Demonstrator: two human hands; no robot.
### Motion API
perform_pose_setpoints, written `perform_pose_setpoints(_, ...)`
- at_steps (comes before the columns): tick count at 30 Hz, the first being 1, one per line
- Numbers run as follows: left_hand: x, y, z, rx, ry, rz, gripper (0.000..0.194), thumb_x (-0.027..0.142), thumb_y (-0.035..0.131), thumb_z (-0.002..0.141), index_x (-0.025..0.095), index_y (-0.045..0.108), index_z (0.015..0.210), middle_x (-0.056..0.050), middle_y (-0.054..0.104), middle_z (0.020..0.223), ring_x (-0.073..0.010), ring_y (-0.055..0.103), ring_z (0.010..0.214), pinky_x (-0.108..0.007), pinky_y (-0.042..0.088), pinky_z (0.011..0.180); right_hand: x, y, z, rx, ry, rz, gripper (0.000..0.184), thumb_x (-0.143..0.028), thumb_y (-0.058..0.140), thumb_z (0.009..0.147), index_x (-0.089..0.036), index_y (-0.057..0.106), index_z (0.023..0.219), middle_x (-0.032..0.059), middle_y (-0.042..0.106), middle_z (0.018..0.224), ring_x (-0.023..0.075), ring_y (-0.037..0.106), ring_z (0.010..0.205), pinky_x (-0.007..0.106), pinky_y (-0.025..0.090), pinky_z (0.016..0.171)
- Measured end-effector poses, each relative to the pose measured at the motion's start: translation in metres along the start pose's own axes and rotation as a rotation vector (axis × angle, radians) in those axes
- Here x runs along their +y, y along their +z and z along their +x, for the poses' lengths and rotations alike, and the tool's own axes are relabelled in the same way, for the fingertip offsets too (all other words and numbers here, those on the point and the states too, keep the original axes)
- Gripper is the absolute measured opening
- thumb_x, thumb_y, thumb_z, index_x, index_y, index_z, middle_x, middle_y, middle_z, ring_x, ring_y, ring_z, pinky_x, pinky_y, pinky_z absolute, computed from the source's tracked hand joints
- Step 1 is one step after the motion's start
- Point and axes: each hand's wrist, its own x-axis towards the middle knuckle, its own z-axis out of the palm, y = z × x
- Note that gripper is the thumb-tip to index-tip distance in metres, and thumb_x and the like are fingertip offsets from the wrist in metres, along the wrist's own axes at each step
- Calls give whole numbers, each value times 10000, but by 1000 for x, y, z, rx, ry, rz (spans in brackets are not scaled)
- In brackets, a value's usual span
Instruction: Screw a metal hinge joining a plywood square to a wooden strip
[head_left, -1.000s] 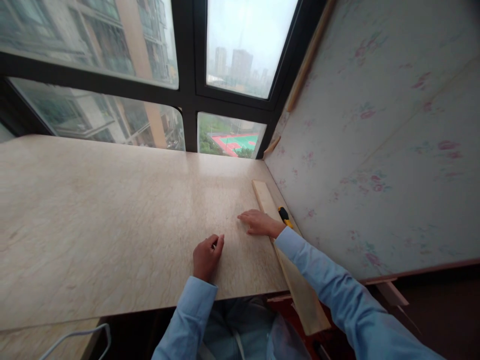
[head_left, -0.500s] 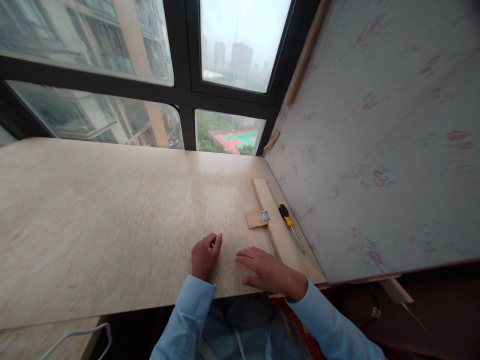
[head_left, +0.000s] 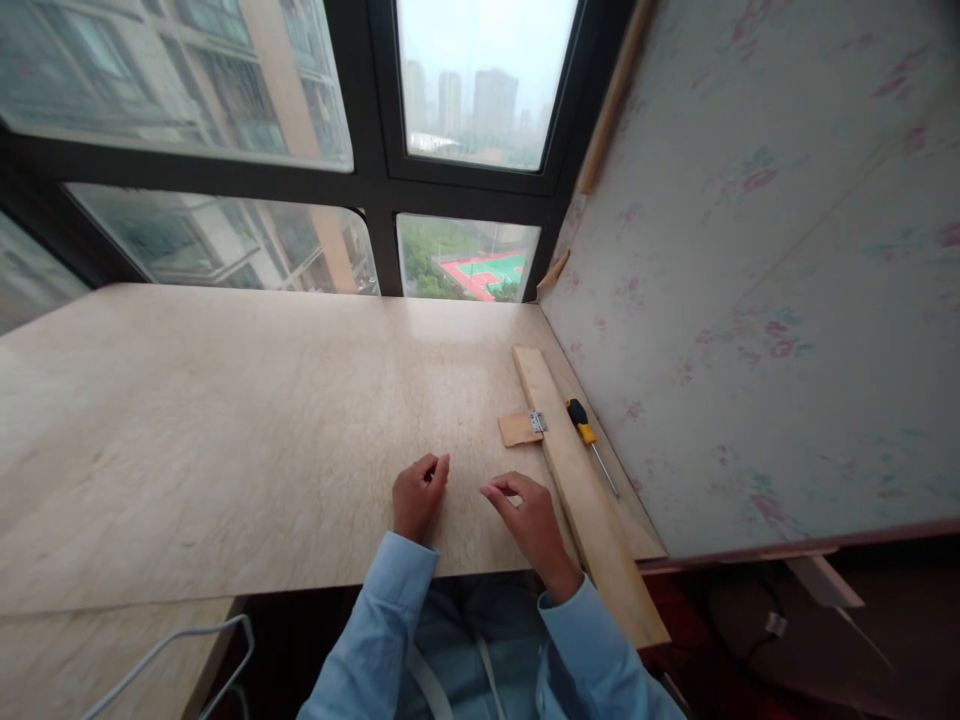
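Note:
My left hand (head_left: pixel 417 494) rests on the pale marble-look tabletop (head_left: pixel 225 420) near its front edge, fingers curled in with the thumb against them; what they hold, if anything, is hidden. My right hand (head_left: pixel 526 516) hovers just right of it, thumb and forefinger pinched together, nothing visible between them. Beyond the right hand a long wooden strip (head_left: pixel 585 490) lies along the table's right side. A small wooden block (head_left: pixel 517 429) is joined to it by a metal hinge (head_left: pixel 537 421). A yellow-and-black screwdriver (head_left: pixel 588 441) lies right of the strip.
A floral-patterned panel (head_left: pixel 750 280) stands upright along the right side. Dark-framed windows (head_left: pixel 375 190) run along the table's far edge. A white wire frame (head_left: pixel 172 650) pokes out below the table's front left. The strip overhangs the front edge.
My right hand has drawn back from the block and hinge toward the front edge, uncovering them, and its fingers went from flat to pinched. The left hand stayed put.

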Motion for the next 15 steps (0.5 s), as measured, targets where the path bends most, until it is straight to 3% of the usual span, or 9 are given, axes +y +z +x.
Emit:
perform_pose_setpoints(6,-1,1,0,3,5,-14,428,475,432,888,182,521,589,-14,592,591,-136,540,574,-231,337,546,32,24,-4,29,39,-16,275,-407,539,903,-199,636,752,25,658,729,177,602,687,281,454,638)
perform_pose_setpoints(15,-2,1,0,5,21,-28,424,459,445,895,174,533,594,-19,612,606,-134,554,581,-235,337,552,35,27,-3,30,28,-66,249,-375,542,887,-200,616,726,31,639,722,179,580,687,284,444,641)
